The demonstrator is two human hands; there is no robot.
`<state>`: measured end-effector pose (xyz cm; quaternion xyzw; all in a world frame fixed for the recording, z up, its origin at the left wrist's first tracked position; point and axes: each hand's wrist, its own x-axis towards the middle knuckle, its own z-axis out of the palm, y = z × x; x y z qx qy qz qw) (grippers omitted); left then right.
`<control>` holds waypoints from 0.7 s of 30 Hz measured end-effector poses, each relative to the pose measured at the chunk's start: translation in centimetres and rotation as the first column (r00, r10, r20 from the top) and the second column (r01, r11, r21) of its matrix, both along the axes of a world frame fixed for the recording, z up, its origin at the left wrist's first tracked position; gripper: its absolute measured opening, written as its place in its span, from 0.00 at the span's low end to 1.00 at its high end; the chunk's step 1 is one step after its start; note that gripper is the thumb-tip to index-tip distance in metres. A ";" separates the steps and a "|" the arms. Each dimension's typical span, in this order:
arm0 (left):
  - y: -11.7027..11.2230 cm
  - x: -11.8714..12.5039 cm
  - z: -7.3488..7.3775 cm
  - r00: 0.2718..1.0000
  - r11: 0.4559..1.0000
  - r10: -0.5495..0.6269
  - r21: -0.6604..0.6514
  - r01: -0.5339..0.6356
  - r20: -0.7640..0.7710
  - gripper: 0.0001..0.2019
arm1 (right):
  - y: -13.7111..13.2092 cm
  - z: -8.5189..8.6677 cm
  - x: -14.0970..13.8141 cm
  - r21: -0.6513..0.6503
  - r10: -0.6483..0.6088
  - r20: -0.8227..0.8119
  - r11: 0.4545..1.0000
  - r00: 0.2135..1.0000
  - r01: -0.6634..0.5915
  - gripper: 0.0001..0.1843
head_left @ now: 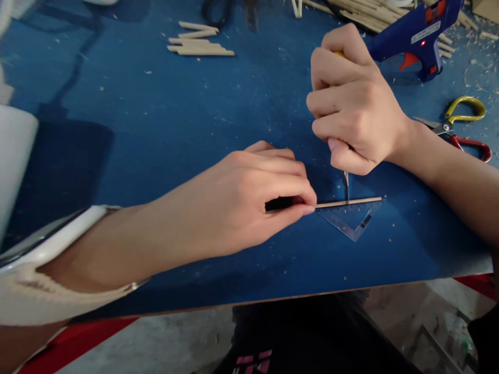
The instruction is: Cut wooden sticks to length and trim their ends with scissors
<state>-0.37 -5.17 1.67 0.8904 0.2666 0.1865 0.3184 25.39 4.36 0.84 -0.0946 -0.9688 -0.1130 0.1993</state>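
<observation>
My left hand (249,197) pinches a thin wooden stick (366,200) between thumb and fingertips. The stick lies along the long edge of a clear triangular ruler (353,231) on the blue table. Above it, my right hand (351,104) is closed in a fist around a utility knife, whose narrow metal blade (346,184) points down and meets the stick. Most of the knife's handle is hidden by my fingers; a bit of yellow shows at the top.
Short cut sticks (200,48) lie at the back. A blue glue gun (423,44) with a lit red light stands at back right, before a pile of sticks (366,13). Open scissors (448,127) rest at the right. The table's front edge (249,301) runs below my hands.
</observation>
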 end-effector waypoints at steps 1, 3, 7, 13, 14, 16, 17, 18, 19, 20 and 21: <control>0.0 -0.1 0.0 1.000 1.000 -0.001 0.002 0.001 0.000 0.13 | -0.1 0.0 -0.1 0.002 -0.014 0.001 1.000 1.000 0.014 0.13; 0.0 -0.2 0.0 1.000 1.000 -0.008 0.007 0.008 0.001 0.13 | -0.2 0.1 -0.2 0.005 -0.020 0.014 1.000 1.000 0.020 0.13; 0.0 -0.4 -0.1 1.000 1.000 -0.019 0.012 0.019 0.007 0.12 | -0.3 0.1 -0.3 -0.008 0.007 0.019 1.000 1.000 -0.007 0.15; -0.1 -0.3 0.1 1.000 1.000 -0.018 0.012 0.018 -0.003 0.12 | -0.3 -0.2 0.0 0.008 0.016 -0.006 1.000 1.000 -0.016 0.17; -0.1 -0.2 0.1 1.000 1.000 -0.022 0.011 0.022 -0.004 0.12 | -0.3 -0.2 0.1 0.011 0.012 -0.004 1.000 1.000 -0.012 0.17; 0.0 -0.2 0.2 1.000 1.000 -0.024 0.010 0.024 -0.005 0.12 | -0.2 -0.2 0.3 0.030 0.013 -0.023 0.999 1.000 -0.013 0.16; 0.0 -0.2 0.2 1.000 1.000 -0.024 0.009 0.024 -0.008 0.12 | -0.1 -0.3 0.4 0.042 0.015 -0.037 0.999 0.999 -0.014 0.16; 0.0 -0.2 0.2 1.000 1.000 -0.022 0.009 0.022 -0.010 0.12 | 0.0 -0.3 0.4 0.050 0.013 -0.046 0.999 0.999 -0.011 0.16; -0.1 -0.2 0.2 1.000 1.000 -0.021 0.010 0.022 -0.011 0.12 | 0.1 -0.3 0.5 0.054 0.006 -0.048 0.999 0.999 -0.004 0.16; -0.1 -0.2 0.1 1.000 1.000 -0.022 0.011 0.022 -0.015 0.13 | 0.2 -0.4 0.5 0.056 0.001 -0.050 0.998 0.999 0.002 0.16; -0.1 -0.2 0.1 1.000 1.000 -0.022 0.013 0.022 -0.020 0.13 | 0.4 -0.4 0.5 0.057 -0.004 -0.049 0.998 0.999 0.007 0.16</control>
